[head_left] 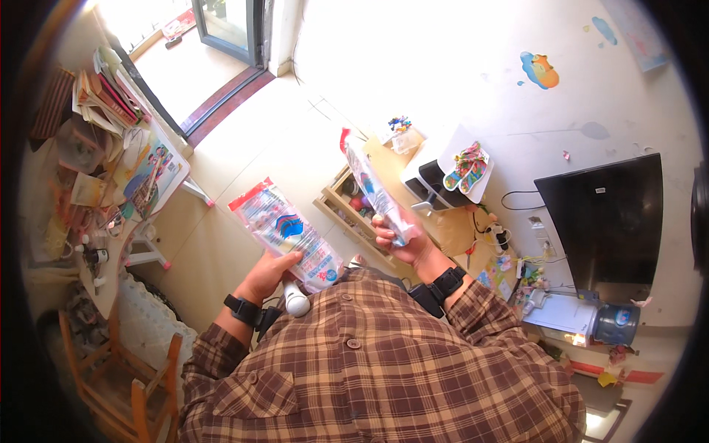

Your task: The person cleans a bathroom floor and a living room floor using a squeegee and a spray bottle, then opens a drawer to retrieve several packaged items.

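Note:
My left hand [272, 274] is closed on the lower part of a flat clear plastic packet [284, 229] with a red top edge and blue wave-like print, its thumb lying on the front. A second plastic packet [371, 181], also red at its top end, is gripped near its lower end by my right hand [405, 238]. This one is tilted and turned nearly edge-on. The two packets are apart, both held in front of my body. Just below my left hand shows the rounded end of a white object [297, 303]; I cannot tell what it is.
Beyond my hands, a wooden drawer [347, 214] stands pulled out with small things inside. At left are a desk [171, 173] piled with books and a wooden chair [140, 391]. A black screen [605, 221] and a blue water bottle [619, 323] are at right; a doorway [229, 92] lies ahead left.

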A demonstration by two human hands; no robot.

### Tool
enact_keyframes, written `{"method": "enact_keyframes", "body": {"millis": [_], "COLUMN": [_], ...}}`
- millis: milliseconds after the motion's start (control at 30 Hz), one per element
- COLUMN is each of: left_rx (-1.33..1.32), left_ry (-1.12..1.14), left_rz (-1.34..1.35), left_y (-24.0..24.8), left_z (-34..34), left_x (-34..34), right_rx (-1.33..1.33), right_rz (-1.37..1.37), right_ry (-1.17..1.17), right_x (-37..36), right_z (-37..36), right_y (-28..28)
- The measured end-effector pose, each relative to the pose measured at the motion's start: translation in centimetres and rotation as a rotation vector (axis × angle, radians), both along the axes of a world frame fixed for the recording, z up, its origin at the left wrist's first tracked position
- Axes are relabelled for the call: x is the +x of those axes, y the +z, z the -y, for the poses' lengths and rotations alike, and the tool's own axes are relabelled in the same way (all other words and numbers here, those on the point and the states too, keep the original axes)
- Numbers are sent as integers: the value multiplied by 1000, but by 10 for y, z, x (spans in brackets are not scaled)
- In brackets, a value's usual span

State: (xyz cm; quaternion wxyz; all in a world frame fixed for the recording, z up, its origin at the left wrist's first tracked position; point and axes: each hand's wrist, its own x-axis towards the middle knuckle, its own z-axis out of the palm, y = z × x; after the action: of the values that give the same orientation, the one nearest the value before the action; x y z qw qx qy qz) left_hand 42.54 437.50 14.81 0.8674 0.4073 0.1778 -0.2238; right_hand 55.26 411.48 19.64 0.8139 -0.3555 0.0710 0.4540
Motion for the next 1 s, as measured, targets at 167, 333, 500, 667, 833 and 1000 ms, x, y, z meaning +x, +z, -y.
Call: {"method": "enact_keyframes", "body": {"millis": [167,333,500,667,833,1000], "left_rx": [0,-57,-136,-238,-258,-193], "left_ry": [-6,22,-88,-88,-20,15], "left_rz": [-6,2,57,85,38,-18], "left_y": [0,1,-15,-10,-1,6], "left_z": [-3,-5,-10,-6,-4,-1], "left_x": [0,0,-1,-1,-9,-10], "right_rx": [244,358,259,-163,-146,-366], "right_rz": [-351,-431,-429,2,344,-8], "right_ry": [-116,-83,266,643,721,390], "right_x": [-2,-2,-16,-33,-30,-10], "right_z": [2,6,6,-19,-20,-15], "right_y": [12,9,-15,-50,-21,-12]}}
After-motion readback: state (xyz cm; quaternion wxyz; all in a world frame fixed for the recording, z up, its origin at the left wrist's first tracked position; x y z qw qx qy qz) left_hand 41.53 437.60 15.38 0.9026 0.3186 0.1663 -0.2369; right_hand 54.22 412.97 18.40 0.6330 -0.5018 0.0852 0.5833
